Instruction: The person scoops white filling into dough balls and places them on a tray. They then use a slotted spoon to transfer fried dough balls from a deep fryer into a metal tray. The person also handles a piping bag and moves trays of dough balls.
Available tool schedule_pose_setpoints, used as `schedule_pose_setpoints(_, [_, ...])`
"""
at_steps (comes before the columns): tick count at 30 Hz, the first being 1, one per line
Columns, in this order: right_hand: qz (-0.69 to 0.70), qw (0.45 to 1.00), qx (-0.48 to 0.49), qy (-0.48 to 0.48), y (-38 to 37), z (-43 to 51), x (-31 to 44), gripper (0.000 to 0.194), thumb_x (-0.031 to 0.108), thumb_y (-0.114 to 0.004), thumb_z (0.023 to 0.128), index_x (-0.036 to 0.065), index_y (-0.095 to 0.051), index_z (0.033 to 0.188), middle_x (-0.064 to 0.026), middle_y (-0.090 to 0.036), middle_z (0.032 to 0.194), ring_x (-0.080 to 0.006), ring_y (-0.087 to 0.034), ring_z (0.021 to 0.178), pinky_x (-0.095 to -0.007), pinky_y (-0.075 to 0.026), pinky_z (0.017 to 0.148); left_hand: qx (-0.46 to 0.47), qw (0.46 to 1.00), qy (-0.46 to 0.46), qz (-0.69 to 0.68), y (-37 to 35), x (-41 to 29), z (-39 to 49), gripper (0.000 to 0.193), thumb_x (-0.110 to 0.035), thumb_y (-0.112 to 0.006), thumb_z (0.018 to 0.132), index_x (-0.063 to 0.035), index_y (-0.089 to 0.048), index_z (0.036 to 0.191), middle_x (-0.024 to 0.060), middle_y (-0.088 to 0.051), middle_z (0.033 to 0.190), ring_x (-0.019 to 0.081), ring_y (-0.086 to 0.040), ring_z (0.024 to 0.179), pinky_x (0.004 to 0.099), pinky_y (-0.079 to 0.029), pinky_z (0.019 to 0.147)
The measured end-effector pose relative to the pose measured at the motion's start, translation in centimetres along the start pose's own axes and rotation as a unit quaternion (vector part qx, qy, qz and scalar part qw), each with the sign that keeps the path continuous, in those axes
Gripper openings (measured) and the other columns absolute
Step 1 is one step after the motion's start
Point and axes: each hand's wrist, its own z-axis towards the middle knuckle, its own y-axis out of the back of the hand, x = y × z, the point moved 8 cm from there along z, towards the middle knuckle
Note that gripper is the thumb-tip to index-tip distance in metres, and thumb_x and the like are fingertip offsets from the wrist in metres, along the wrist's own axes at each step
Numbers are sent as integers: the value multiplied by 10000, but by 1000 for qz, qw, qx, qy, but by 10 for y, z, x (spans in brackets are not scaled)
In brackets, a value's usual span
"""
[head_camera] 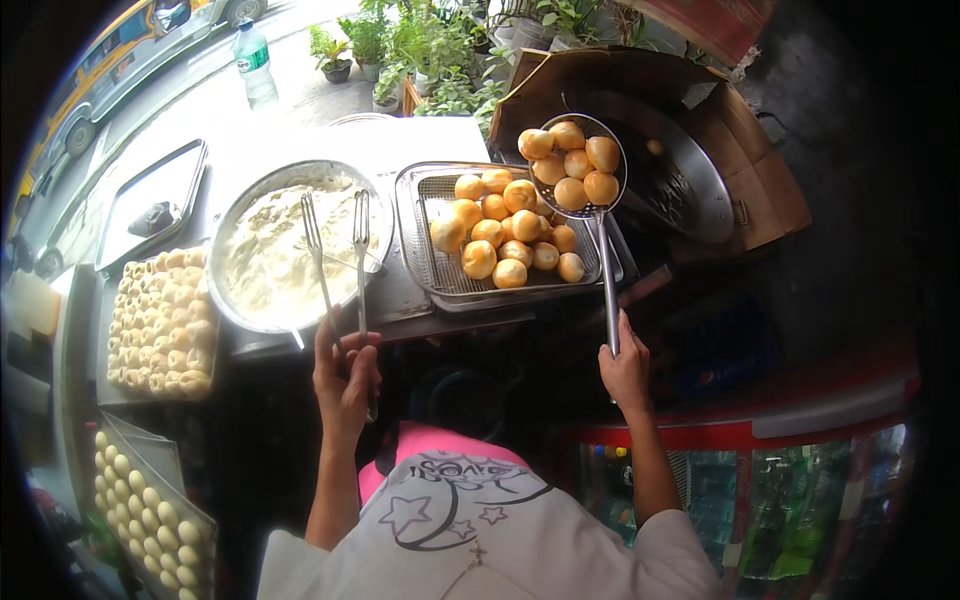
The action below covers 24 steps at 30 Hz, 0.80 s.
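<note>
My left hand (347, 375) holds two long metal forks (319, 255), their tines pointing away over a round metal basin (215, 281) of pale, thick batter (262, 255). In my right hand (625, 367) is the handle of a perforated metal skimmer (606, 262). Several golden-brown fried balls (576, 163) rest in the skimmer's bowl, which is above the right rear corner of a metal tray (420, 289). More fried balls (489, 232) are heaped on the tray's wire mesh. Behind the skimmer, a wide metal wok (709, 199) contains dark oil and one small brown piece (655, 148).
Bent cardboard (765, 165) surrounds the wok. Left of the basin are rows of pale round pieces (161, 326) and a shallow tray (154, 199). Eggs (146, 514) stand lower left, a bottled-drinks cooler (750, 480) lower right. Behind are potted plants (442, 56) and a plastic bottle (255, 64).
</note>
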Motion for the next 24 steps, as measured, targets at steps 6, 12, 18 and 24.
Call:
schedule_pose_setpoints(6, [-187,980,-6,62,-56,-33,-15,616,-29,-509,706,60,-380,1301,-143,-536,890,-279,-593,668,-361,-504,575,26,1000,13,-7,-14,5,6,589,-56,-554,837,-111,-275,1352,76,-596,890,42,-485,537,163,-399,443])
schedule_pose_setpoints(12, [-158,983,-41,83,-67,-33,-6,611,-23,-544,712,155,-428,1285,-105,-523,923,-264,-589,718,-352,-498,615,31,999,18,-19,-23,4,10,579,-47,-545,838,-106,-279,1349,79,-594,887,43,-486,538,165,-400,443])
schedule_pose_setpoints(18, [-21,1000,-17,-7,-28,-22,-15,648,-30,-576,690,143,-408,1291,-139,-530,928,-322,-573,800,-395,-488,698,7,1000,10,2,-16,5,8,555,-48,-517,855,-83,-268,1349,94,-590,897,48,-488,527,169,-407,431])
schedule_pose_setpoints(24, [-15,999,-5,-35,8,-11,-10,668,-44,-590,656,115,-416,1281,-176,-547,995,-343,-556,886,-390,-472,754,7,1000,14,2,-20,9,9,550,-49,-517,856,-84,-271,1347,93,-593,897,47,-489,529,166,-407,431])
